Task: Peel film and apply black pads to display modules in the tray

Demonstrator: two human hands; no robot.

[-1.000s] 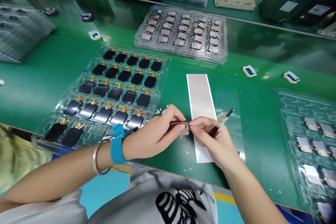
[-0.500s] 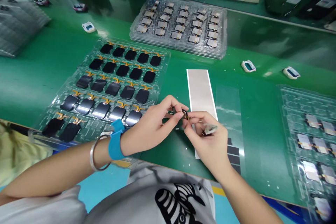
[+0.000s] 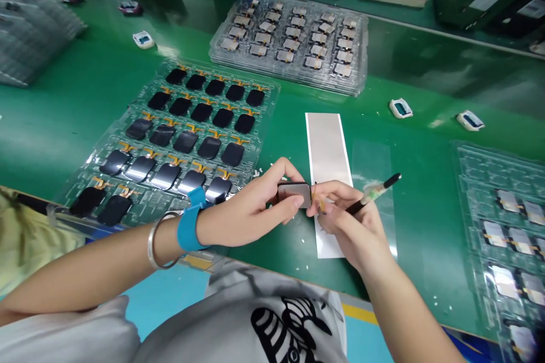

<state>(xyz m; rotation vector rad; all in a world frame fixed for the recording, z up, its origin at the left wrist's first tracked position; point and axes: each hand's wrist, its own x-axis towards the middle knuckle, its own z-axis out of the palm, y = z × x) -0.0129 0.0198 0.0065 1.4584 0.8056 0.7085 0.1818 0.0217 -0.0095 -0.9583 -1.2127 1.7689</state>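
Note:
My left hand (image 3: 272, 195), with a blue wrist strap and a bangle, grips a small watch display (image 3: 293, 193) by its edges, the grey back facing up and the thumb lying across it. An orange flex cable (image 3: 322, 205) sticks out from the display's right side. My right hand (image 3: 347, 212) has its fingertips closed at that cable. A thin pen-like tool (image 3: 374, 191), pale in the middle with a black end, is tucked in the same hand and points up to the right; its working tip is hidden. Beneath the hands lies a grey adhesive sheet (image 3: 327, 147) with white edges.
A clear tray of black displays (image 3: 185, 142) lies at left. Stacked trays of small parts (image 3: 289, 39) stand at the back. Another tray of silver-backed parts (image 3: 506, 232) sits at right. White watch cases (image 3: 401, 108) rest nearby. A transparent film (image 3: 370, 161) lies beside the sheet.
The display has turned from edge-on to grey back up in my left hand. My right hand has shifted slightly right and down, and its tool has swung out to the right.

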